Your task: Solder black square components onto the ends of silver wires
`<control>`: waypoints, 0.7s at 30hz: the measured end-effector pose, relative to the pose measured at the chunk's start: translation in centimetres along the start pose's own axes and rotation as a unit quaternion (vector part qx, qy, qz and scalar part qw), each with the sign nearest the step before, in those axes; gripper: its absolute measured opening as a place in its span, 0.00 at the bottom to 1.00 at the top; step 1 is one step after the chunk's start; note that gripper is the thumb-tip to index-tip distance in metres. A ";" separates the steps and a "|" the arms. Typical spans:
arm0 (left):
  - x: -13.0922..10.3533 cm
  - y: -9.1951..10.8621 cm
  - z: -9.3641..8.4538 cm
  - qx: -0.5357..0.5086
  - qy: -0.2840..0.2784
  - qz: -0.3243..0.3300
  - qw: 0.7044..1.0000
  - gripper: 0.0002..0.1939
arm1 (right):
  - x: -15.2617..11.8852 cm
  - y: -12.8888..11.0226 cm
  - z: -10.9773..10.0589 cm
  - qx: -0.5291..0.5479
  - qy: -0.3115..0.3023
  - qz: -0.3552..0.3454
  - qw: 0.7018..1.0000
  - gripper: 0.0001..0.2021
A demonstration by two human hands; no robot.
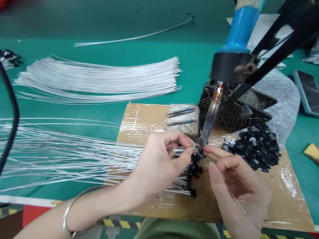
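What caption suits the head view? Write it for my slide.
Left hand pinching a small piece, right hand holding thin wire, near the tip of a soldering iron.

The tabletop (194,72) is lit brightly and fairly evenly, though its far side is dimmed by a darker band. Streaks of white glare are thrown back by the tape-covered cardboard sheet (283,195), and small glints are caught by the bubble wrap (285,102). Fine detail is softened around the soldering iron's tip (208,127); shapes near the edges look stretched.
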State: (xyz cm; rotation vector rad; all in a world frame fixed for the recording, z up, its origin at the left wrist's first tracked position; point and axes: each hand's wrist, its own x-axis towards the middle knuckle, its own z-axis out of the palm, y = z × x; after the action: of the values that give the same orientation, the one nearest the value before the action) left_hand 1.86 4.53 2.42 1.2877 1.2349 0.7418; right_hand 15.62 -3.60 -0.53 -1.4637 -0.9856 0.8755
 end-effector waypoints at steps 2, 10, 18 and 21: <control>0.0 0.1 0.0 0.006 0.000 0.003 1.000 0.06 | 0.1 0.2 -0.2 0.000 -0.003 -0.011 1.000 0.09; 0.1 0.5 0.0 -0.015 -0.002 0.000 1.000 0.07 | 0.7 0.5 -0.8 -0.005 -0.025 -0.074 0.997 0.08; -0.2 0.5 0.1 -0.015 -0.007 0.001 1.000 0.06 | 0.7 0.2 -0.7 -0.015 -0.026 -0.085 0.996 0.09; -0.3 0.6 0.0 -0.011 -0.006 0.004 1.000 0.06 | 0.6 0.2 -0.7 -0.014 -0.024 -0.082 0.996 0.09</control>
State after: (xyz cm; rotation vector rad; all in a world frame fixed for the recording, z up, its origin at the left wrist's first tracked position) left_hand 1.93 4.34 3.10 1.2775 1.2096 0.7500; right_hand 16.51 -3.32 -0.64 -1.3690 -1.1420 0.7833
